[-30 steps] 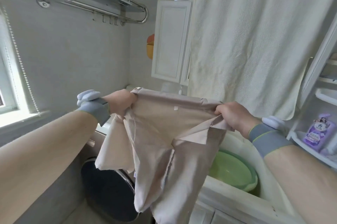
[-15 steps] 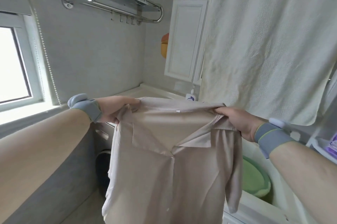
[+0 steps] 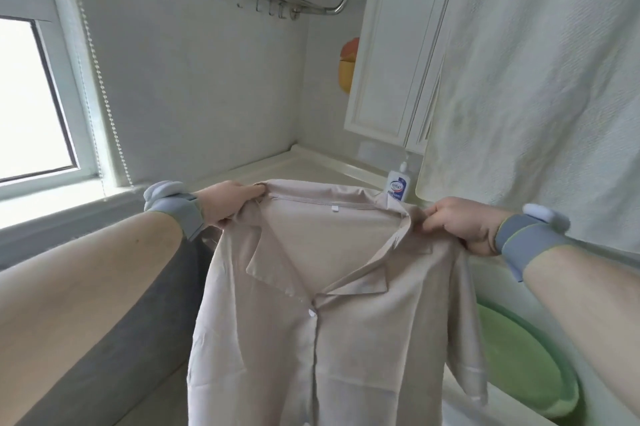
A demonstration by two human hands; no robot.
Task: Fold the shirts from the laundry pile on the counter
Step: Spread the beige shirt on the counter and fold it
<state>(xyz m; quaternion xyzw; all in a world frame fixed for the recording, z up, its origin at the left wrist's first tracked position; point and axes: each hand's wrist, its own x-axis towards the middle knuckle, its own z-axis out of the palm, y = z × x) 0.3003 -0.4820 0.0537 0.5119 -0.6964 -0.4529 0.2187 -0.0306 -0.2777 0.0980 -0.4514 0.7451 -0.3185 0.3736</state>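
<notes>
Pinching the beige shirt point(image 3: 332, 304) at both shoulders, your left hand point(image 3: 228, 203) and right hand point(image 3: 464, 224) hold limp, light, slippery-looking fabric: keep that shoulder-seam grip.

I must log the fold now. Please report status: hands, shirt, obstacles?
Left hand and right hand both shut on beige collared button-front shirt, at its shoulders. Shirt hangs open, unfolded. Green plastic basin lower right, apart.
</notes>
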